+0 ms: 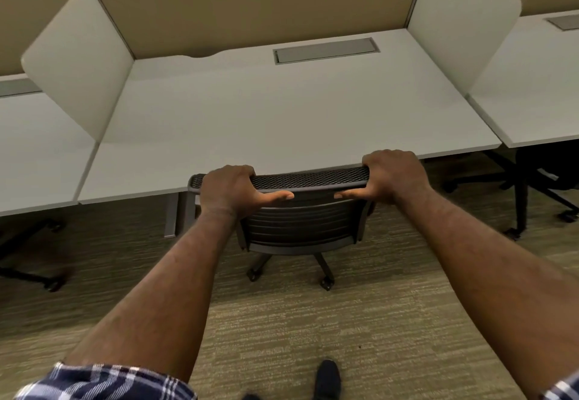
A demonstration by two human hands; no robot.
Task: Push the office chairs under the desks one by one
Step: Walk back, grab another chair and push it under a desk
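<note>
The big white desk (pixel 282 117) fills the middle, with a side desk (pixel 539 86) on the right. The black office chair (pixel 300 224) is almost all the way under the big desk, its top touching the desk edge. The left hand (pixel 232 191) and right hand (pixel 393 175) both grip the chair's top (thumbs pointing inward). This chair looks nearly done; the chair (pixel 539 177) on the right seems tucked in.

Both arms reach forward — left hand (pixel 233 191) and right hand (pixel 393 177) clenched, thumbs pointing inward.

Desk edge (pixel 282 161) blocks the chair back (pixel 310 180); carpet (pixel 282 321) behind lies open.
</note>
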